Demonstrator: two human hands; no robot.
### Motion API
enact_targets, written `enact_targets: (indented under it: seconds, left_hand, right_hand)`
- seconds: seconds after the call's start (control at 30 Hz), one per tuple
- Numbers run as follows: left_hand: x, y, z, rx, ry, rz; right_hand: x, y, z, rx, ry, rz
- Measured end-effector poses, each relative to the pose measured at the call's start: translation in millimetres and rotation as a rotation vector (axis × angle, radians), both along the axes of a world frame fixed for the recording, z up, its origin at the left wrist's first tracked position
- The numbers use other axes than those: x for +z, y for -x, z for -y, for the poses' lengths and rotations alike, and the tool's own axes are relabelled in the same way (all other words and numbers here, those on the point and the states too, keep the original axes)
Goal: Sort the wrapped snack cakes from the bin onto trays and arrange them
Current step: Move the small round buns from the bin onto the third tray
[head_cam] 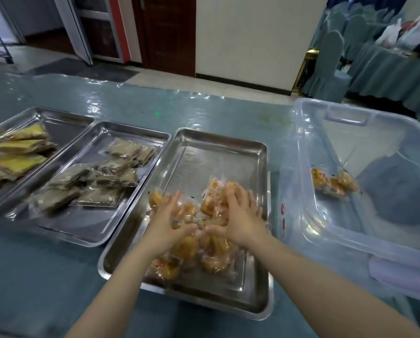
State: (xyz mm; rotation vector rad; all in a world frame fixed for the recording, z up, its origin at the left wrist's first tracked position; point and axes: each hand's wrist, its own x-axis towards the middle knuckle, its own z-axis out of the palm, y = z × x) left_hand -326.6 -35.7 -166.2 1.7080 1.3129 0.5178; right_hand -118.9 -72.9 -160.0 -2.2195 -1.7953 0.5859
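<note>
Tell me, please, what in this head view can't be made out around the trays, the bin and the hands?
- Left tray: cut off by the left edge, so its yellow-wrapped cakes can't be counted.
- Golden cakes in the right tray: partly covered by the left hand and right hand; whether either has a grip is unclear.
- Print on the packets in the clear bin: too small and blurred.
</note>
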Motion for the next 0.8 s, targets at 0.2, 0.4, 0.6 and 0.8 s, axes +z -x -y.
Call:
enact_targets:
  seconds: [0.2, 0.4, 0.6, 0.8]
  left_hand:
    - [9, 5, -6, 0.125, -0.253, -0.189]
    - [44, -9, -5, 0.129, -0.334, -0.024]
    - [110, -42, -2, 0.068, -0.519, 0.185]
    - [157, -83, 5, -0.011, -0.554, 0.366]
  right_hand:
    - [18, 2, -9, 0.044, -0.065, 0.004]
    - [58, 5, -17, 0.094, -0.209, -0.066]
    - [131, -4, -17, 0.142, -0.415, -0.177]
    - [180, -66, -1, 0.093, -0.561, -0.12]
